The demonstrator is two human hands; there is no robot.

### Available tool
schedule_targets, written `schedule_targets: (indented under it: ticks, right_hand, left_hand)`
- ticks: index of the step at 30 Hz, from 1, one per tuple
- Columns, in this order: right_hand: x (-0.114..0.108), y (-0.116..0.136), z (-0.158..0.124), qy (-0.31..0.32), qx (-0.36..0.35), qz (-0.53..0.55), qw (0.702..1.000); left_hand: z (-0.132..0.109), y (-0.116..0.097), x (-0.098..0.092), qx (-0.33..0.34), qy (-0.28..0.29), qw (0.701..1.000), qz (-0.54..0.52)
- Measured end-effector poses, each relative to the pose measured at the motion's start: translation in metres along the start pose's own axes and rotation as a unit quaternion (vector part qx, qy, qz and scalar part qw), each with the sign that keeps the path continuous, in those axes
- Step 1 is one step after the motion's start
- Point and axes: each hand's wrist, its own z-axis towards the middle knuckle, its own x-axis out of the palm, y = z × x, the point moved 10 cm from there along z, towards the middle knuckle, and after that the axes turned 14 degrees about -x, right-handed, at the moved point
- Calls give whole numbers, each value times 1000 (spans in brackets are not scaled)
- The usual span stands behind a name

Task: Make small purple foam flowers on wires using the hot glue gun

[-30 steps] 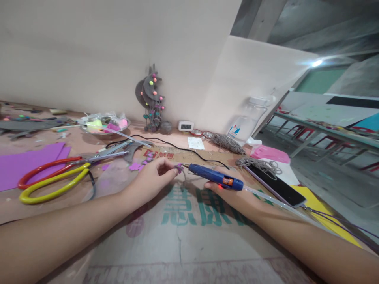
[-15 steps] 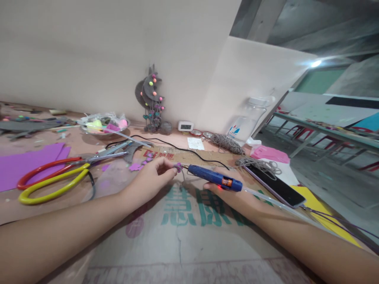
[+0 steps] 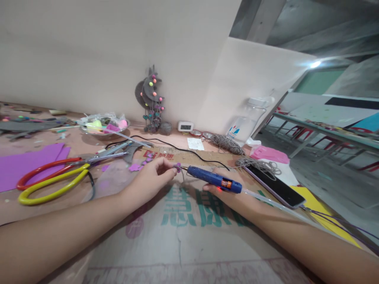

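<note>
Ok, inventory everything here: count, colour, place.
Glue gun: one, blue, centre
Held cutout: one, purple, centre
Scissors: one, red and yellow, left
Sheets: at least two, purple, left
Bowl: one, colour unclear, back left
Ornament: one, grey, back wall
Digital display: one, white, back
Bottle: one, clear, back right
Yarn bundles: two, grey, right
Phone: one, black screen, right
Yellow sheet: one, yellow, right
Cord: one, black, centre
Cardboard: one, brown, centre
Small scraps: uncounted, mixed, left
Left hand: one, holding cutout
Right hand: one, holding gun

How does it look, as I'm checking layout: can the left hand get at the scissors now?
Probably yes: the scissors lie uncovered on its side, though the left hand holds a purple piece and may need to free its grip.
</note>
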Motion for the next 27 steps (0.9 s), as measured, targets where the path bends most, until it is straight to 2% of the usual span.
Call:
schedule_targets:
  ticks: [7,18,27]
  right_hand:
    - [-2,-6,-2,-29,13,-5,999]
    - [-3,-4,-1,-34,-6,-5,999]
    - [-4,-17,-1,-60,14,94,994]
  left_hand:
    - [1,3,0,0,0,1000,-9]
    - [0,1,1,1,1,1000,8]
    - [0,1,1,-7,1,1000,2]
